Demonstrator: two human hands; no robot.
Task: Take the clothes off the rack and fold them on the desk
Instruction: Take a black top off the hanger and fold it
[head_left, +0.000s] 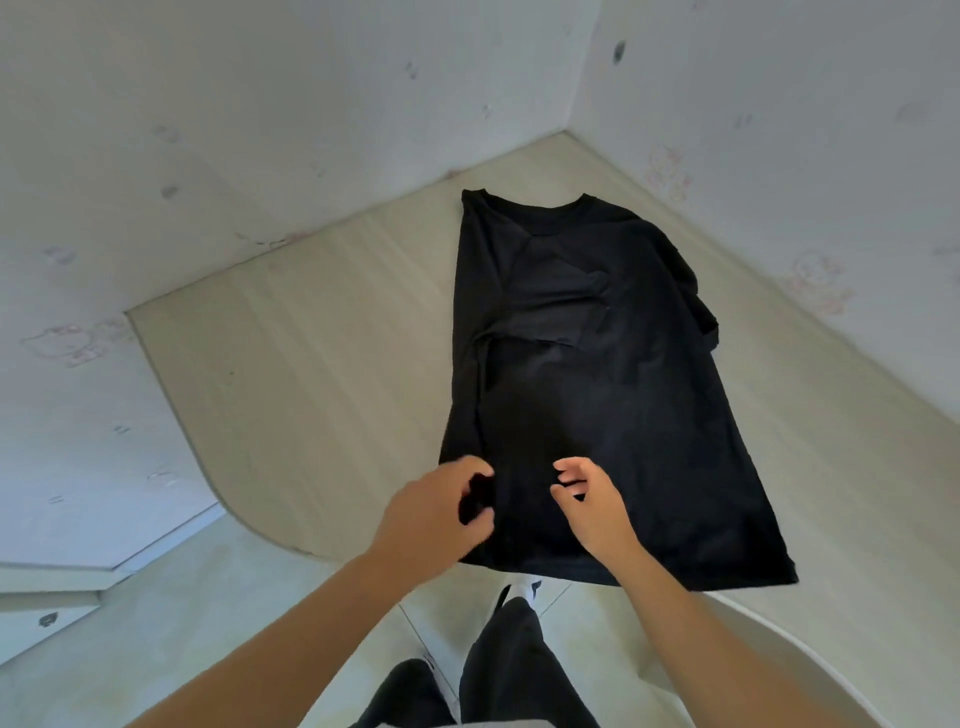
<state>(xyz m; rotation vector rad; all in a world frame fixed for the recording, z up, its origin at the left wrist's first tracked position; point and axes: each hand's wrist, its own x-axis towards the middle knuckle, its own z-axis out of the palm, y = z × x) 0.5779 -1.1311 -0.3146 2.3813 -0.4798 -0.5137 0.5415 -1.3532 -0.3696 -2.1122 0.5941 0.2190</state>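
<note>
Black T-shirt (587, 364): off the rack (rack nowhere in view) and laid out lengthwise on the bench (322, 322), collar (540, 213) toward the far corner, hem (649, 571) hanging just past the near edge.
Done so far: removal from the rack; laying flat; apparently the first lengthwise fold, with the left side turned in over the chest and lying there in a few creases.
Not yet done: right sleeve (696, 291) spread out to the side, unfolded; no fold from hem toward collar; judged roughly at the midpoint for this one garment.
Left hand (436, 512): over the shirt's lower left edge, thumb and fingers (480, 517) curled toward each other with dark cloth showing in the gap; pinching the fabric or merely hovering, impossible to tell through the blur.
Right hand (592, 501): above the lower middle of the shirt, fingers loosely bent and apart, gripping nothing.
Likely step in hand: smoothing or settling the turned-in left side before moving to the right side.
Other clothes: none visible on the bench, so the remaining count unknowable.
Surroundings: patterned wallpaper (208, 130) on both walls of the corner.
</note>
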